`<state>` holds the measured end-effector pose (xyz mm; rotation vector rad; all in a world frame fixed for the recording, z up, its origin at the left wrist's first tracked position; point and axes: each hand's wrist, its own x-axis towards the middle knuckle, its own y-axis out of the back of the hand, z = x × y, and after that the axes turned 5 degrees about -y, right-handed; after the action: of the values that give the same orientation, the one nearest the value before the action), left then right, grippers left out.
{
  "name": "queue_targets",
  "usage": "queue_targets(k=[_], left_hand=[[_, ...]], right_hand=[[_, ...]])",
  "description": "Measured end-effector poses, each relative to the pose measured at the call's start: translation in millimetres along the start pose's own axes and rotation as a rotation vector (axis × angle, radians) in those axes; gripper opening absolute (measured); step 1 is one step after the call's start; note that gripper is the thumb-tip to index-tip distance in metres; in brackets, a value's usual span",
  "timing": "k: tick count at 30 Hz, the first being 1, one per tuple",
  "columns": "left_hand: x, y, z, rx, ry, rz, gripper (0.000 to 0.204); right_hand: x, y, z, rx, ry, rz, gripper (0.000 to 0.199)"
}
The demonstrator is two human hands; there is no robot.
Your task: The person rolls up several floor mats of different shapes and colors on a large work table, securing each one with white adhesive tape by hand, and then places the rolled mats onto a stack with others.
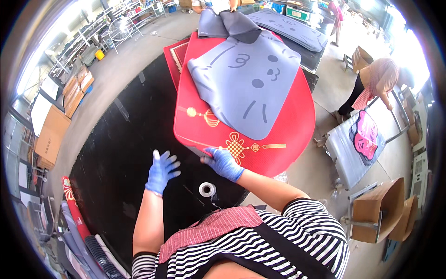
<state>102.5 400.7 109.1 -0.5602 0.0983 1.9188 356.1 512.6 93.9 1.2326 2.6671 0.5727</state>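
A pile of red mats (283, 160) with gold knot patterns lies on the black table. On top of it rests a grey mat (246, 88) printed with a cartoon animal face, its far end folded over to show a dark underside. My right hand (224, 164), in a blue glove, grips the near left corner of the red mats. Over the bare black surface, my left hand (162, 173), also gloved in blue, is held with fingers spread and nothing in it. A roll of tape (207, 189) sits on the table between my forearms.
The black table (125, 153) spreads out to the left, with rolled mats (81, 232) by its near left edge. More grey mats (292, 29) are stacked beyond. At right, a person (378, 83) bends over a pink mat (366, 137) near cardboard boxes (378, 209). Another person stands at the far end.
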Motion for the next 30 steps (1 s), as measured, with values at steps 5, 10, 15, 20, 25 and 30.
queue_targets(k=[5, 10, 15, 20, 25, 30], left_hand=[[28.6, -41.0, 17.0, 0.168, 0.027, -0.027, 0.089], [30.3, -60.8, 2.3, 0.312, -0.029, 0.105, 0.075], [50.3, -16.9, -53.8, 0.454, -0.242, 0.059, 0.048], [36.2, -1.0, -63.2, 0.5, -0.151, 0.064, 0.039], [44.9, -7.8, -60.0, 0.566, -0.135, 0.104, 0.035], [46.4, 3.8, -53.8, 0.589, -0.048, 0.081, 0.036]], right_hand=[[6.7, 64.0, 79.6, 0.051, -0.14, -0.319, 0.04], [27.0, 162.8, 164.4, -0.593, -0.436, 0.355, 0.053], [17.9, 148.1, 152.5, -1.084, -0.371, 0.063, 0.064], [47.3, 153.5, 163.8, -1.18, -0.318, -0.11, 0.043], [120.3, 238.4, 213.9, -1.145, -0.143, 0.136, 0.022], [194.3, 389.1, 82.9, -0.339, 0.111, 0.875, 0.025]])
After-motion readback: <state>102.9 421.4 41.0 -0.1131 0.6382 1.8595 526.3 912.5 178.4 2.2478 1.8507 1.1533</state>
